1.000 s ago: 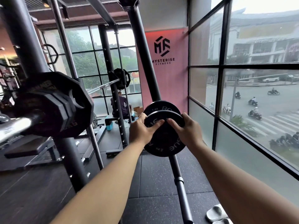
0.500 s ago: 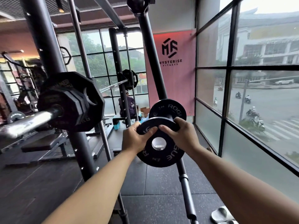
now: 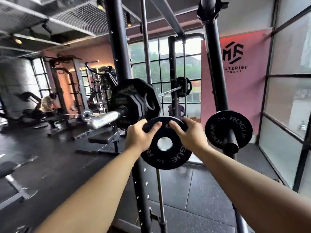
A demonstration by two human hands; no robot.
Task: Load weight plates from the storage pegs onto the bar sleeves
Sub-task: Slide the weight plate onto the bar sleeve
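I hold a small black Rogue weight plate point(image 3: 170, 155) in the air with both hands, its centre hole open toward me. My left hand point(image 3: 139, 137) grips its upper left rim and my right hand point(image 3: 190, 135) grips its upper right rim. A second small Rogue plate point(image 3: 218, 128) stays on the storage peg point(image 3: 233, 147) to the right. The chrome bar sleeve point(image 3: 102, 119) points toward me at the left, with large black angular plates point(image 3: 134, 101) loaded behind it. The held plate hangs just right of and below the sleeve's tip.
A black rack upright point(image 3: 120, 47) rises behind the loaded plates, and another upright point(image 3: 213, 56) carries the peg. Benches point(image 3: 107, 140) stand on the dark floor. Other people are at the far left point(image 3: 47, 105) and by the window point(image 3: 178, 110). Glass walls point(image 3: 286, 98) close the right side.
Both hands pulled the plate off the peg and carried it left toward the bar sleeve. My view swung left, so the peg now sits at the right.
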